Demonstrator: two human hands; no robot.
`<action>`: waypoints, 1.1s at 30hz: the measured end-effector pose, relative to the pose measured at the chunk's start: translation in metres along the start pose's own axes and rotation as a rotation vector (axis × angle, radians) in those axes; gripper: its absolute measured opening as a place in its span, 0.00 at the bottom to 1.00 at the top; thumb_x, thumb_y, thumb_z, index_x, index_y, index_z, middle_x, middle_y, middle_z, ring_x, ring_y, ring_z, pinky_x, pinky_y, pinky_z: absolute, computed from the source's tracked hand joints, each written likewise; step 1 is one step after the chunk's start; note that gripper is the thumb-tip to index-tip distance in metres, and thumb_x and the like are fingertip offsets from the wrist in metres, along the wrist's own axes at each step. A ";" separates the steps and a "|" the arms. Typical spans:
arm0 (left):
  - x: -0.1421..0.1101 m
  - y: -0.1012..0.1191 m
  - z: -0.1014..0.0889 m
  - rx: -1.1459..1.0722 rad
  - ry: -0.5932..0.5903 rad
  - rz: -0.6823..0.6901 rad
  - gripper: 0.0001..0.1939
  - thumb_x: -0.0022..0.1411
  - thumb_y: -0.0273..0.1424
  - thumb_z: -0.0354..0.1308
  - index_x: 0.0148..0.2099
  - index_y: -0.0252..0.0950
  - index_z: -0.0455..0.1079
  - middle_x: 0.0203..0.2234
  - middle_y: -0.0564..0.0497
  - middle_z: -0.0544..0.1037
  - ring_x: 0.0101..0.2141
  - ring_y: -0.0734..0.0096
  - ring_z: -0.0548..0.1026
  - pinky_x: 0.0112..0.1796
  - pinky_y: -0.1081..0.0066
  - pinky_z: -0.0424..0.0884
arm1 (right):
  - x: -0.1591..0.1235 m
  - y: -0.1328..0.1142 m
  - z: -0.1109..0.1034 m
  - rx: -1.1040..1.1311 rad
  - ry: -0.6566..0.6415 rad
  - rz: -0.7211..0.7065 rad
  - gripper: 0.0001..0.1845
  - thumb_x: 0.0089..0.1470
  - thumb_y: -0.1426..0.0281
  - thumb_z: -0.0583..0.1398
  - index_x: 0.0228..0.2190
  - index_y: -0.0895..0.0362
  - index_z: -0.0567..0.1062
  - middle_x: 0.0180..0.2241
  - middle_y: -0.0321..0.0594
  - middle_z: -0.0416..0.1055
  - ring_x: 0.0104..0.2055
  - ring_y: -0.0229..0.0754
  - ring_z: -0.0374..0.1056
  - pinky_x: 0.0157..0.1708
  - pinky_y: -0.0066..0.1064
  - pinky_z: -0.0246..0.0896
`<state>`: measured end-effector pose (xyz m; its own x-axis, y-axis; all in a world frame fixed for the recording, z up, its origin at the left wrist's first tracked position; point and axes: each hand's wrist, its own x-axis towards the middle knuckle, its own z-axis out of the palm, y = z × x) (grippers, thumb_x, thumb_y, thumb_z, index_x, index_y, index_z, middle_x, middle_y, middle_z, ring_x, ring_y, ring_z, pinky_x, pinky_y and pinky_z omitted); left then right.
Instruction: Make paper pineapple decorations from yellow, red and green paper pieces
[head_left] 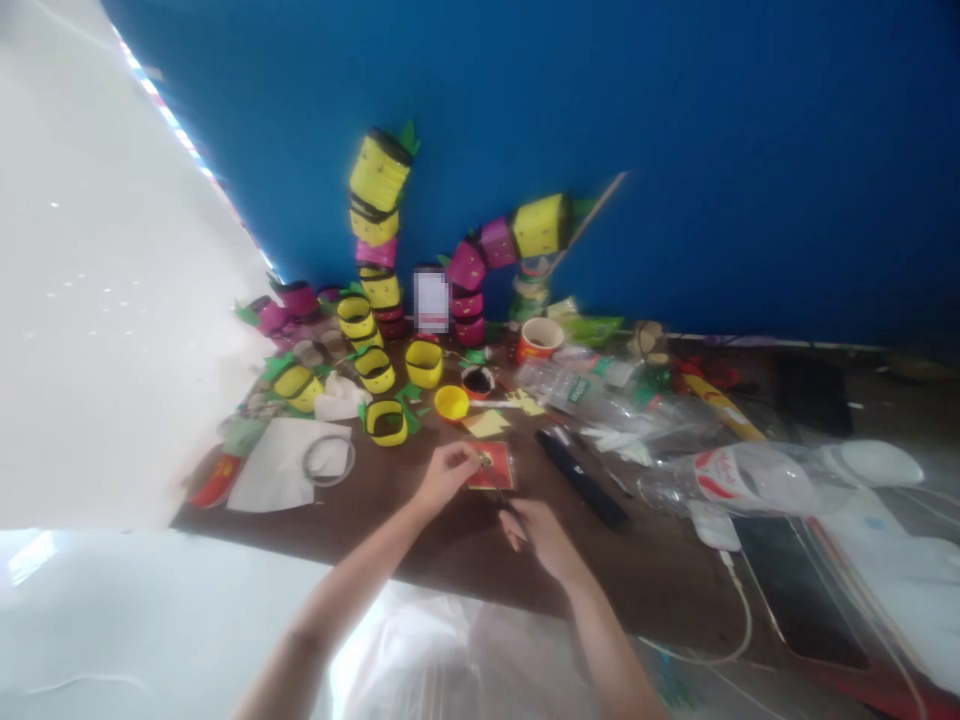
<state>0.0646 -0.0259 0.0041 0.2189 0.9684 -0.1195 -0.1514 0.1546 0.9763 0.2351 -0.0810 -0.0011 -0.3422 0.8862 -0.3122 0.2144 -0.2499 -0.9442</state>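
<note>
Over the near middle of the brown table [337, 535], my left hand [448, 472] is closed in a pinch at the left edge of a red square card [495, 468]. A small dark and yellowish shape shows at its fingertips, too blurred to name. My right hand [534, 528] is closed around a thin dark tool [504, 500], whose tip points toward the card's lower edge. The tool's exact kind is blurred. Behind the card lie pale yellow paper pieces [487, 424] and a small yellow cup [451, 403].
Yellow ring-shaped cups [386, 424] and tall stacks of yellow and magenta sections [379, 175] stand at the back. A black case [581, 480], a plastic bottle [735, 478] and a phone [799, 590] lie to the right. A tape roll [307, 462] rests on white paper [262, 465] at left.
</note>
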 end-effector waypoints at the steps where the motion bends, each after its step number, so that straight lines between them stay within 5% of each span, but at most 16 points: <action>1: 0.000 0.000 0.000 -0.001 -0.001 -0.002 0.12 0.50 0.35 0.60 0.23 0.32 0.65 0.18 0.55 0.66 0.22 0.79 0.62 0.25 0.77 0.58 | 0.000 0.001 0.000 0.001 0.000 0.001 0.21 0.51 0.59 0.55 0.14 0.57 0.62 0.13 0.32 0.59 0.18 0.33 0.55 0.22 0.26 0.49; 33: 0.000 -0.001 0.000 -0.022 0.008 0.000 0.12 0.49 0.34 0.59 0.22 0.32 0.63 0.18 0.56 0.64 0.20 0.80 0.61 0.23 0.78 0.56 | 0.001 0.007 0.001 0.051 0.008 0.008 0.19 0.50 0.62 0.56 0.15 0.58 0.62 0.14 0.31 0.58 0.18 0.32 0.53 0.20 0.25 0.46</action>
<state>0.0652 -0.0261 0.0028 0.2113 0.9699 -0.1214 -0.1723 0.1592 0.9721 0.2354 -0.0817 -0.0079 -0.3329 0.8872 -0.3194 0.1702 -0.2766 -0.9458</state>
